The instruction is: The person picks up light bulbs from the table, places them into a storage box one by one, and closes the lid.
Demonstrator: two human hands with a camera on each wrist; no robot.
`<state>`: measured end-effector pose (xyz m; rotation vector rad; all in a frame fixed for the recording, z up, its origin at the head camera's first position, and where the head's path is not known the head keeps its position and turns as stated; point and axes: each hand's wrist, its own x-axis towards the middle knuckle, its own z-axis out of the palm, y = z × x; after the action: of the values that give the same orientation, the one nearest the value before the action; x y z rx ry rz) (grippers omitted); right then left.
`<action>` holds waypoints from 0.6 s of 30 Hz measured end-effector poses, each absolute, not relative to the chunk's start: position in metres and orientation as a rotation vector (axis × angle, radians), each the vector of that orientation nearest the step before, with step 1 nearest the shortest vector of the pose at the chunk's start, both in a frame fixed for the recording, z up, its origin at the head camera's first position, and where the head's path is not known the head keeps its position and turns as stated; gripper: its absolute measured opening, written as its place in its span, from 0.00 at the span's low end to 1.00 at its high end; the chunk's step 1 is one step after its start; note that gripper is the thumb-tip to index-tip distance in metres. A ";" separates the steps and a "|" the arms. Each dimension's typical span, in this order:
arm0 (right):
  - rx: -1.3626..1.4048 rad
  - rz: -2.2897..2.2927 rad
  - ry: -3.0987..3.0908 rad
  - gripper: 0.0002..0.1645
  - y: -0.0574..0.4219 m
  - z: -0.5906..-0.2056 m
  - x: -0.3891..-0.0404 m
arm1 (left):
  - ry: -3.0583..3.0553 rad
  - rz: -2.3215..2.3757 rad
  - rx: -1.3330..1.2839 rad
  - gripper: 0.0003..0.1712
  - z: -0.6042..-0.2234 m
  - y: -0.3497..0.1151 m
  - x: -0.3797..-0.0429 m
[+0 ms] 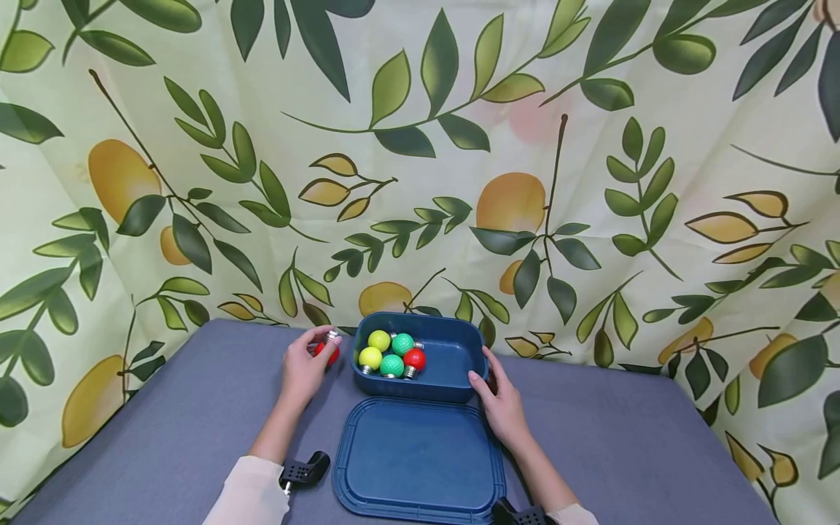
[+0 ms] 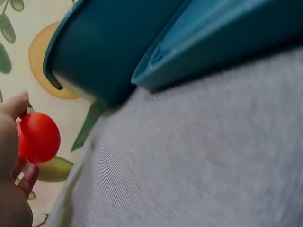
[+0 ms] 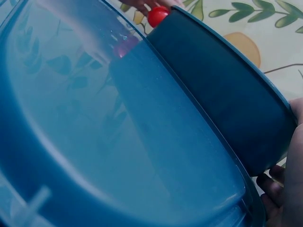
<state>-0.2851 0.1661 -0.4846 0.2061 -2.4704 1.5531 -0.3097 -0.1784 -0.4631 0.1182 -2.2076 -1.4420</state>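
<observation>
My left hand (image 1: pixel 302 375) pinches a small red light bulb (image 1: pixel 332 355) with a metal screw base, just off the left end of a blue box (image 1: pixel 456 357). In the left wrist view the red bulb (image 2: pixel 41 137) shows its round side, clear of the box. Gathered in the box's left half are two yellow bulbs (image 1: pixel 370 358), two green bulbs (image 1: pixel 391 365) and another red bulb (image 1: pixel 414 359). My right hand (image 1: pixel 504 408) grips the box's right end, with its fingers at the rim and outer wall.
A blue lid (image 1: pixel 420 459) lies flat on the grey cloth-covered table (image 1: pixel 610 445), right in front of the box. Behind the table hangs a curtain (image 1: pixel 420 175) printed with leaves and fruit. Black camera mounts (image 1: pixel 305 470) sit on both wrists.
</observation>
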 end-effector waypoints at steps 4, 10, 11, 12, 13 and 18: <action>0.198 1.545 -2.474 0.38 0.166 -0.485 -0.285 | -2.181 -1.444 0.112 0.19 -0.456 -0.175 -0.309; 0.182 1.530 -2.492 0.39 0.168 -0.486 -0.285 | -2.165 -1.476 0.062 0.19 -0.442 -0.164 -0.304; 0.180 1.531 -2.493 0.39 0.168 -0.485 -0.285 | -2.160 -1.493 0.054 0.20 -0.440 -0.162 -0.303; 0.179 1.530 -2.494 0.39 0.168 -0.485 -0.285 | -2.156 -1.507 0.051 0.20 -0.438 -0.161 -0.303; 0.181 1.532 -2.494 0.39 0.168 -0.485 -0.286 | -2.150 -1.521 0.049 0.20 -0.437 -0.160 -0.302; 0.184 1.533 -2.490 0.38 0.166 -0.486 -0.287 | -2.123 -1.537 0.022 0.20 -0.432 -0.155 -0.302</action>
<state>-0.2869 0.1665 -0.4857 0.1838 -2.4895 1.5327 -0.3018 -0.1551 -0.4319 0.0224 -2.1228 -1.5367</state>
